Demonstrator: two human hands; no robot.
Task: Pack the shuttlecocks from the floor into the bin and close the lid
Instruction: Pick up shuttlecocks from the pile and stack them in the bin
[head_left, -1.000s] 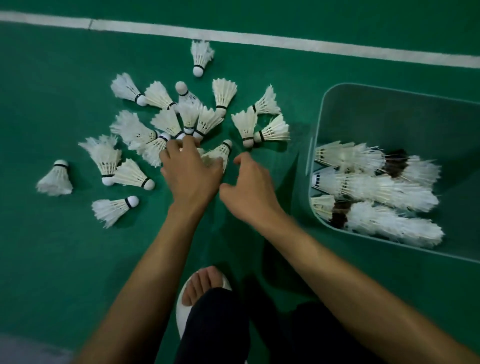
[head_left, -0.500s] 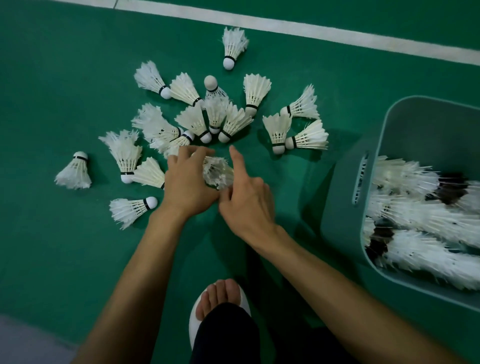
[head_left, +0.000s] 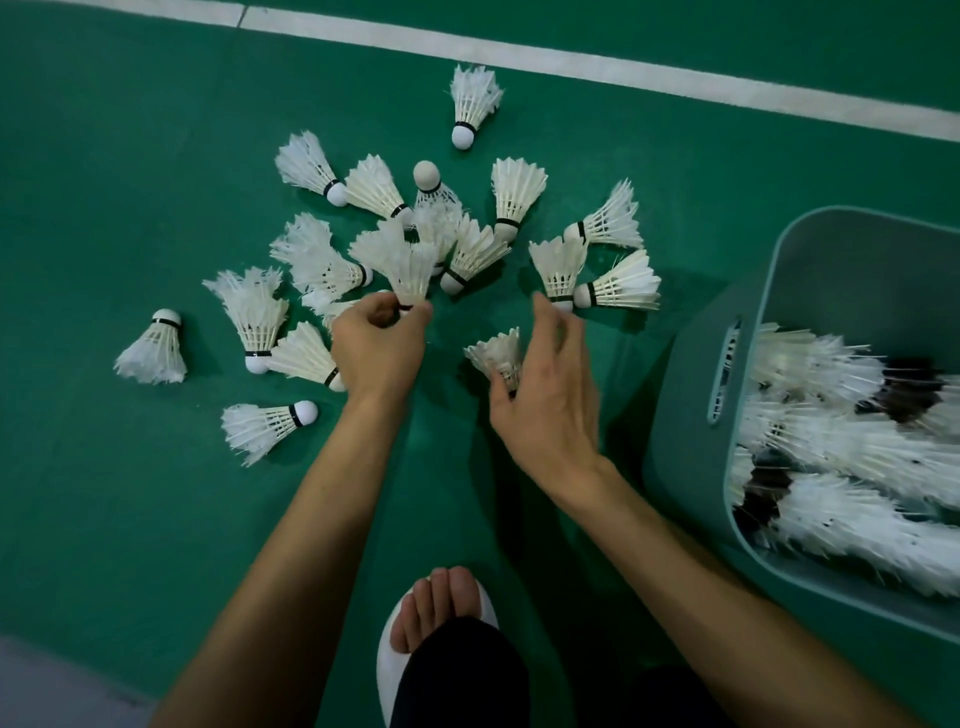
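Several white feather shuttlecocks (head_left: 511, 200) lie scattered on the green floor (head_left: 130, 130). My left hand (head_left: 378, 349) pinches one shuttlecock (head_left: 402, 262) by its cork end, feathers pointing away from me. My right hand (head_left: 545, 400) holds another shuttlecock (head_left: 497, 354) between thumb and palm, while its fingers stretch toward a pair of shuttlecocks (head_left: 558, 267) beside it. The teal bin (head_left: 691, 415) stands at the right, holding stacked rows of shuttlecocks (head_left: 831, 441). No lid is in view.
A white court line (head_left: 571, 62) runs across the top. My bare toes in a white slipper (head_left: 441, 608) and a dark trouser leg are at the bottom centre. A single shuttlecock (head_left: 153, 351) lies apart at the far left.
My hands have parted. The left moved up and took a shuttlecock from the pile; the right now holds the one both hands were on, and reaches right.
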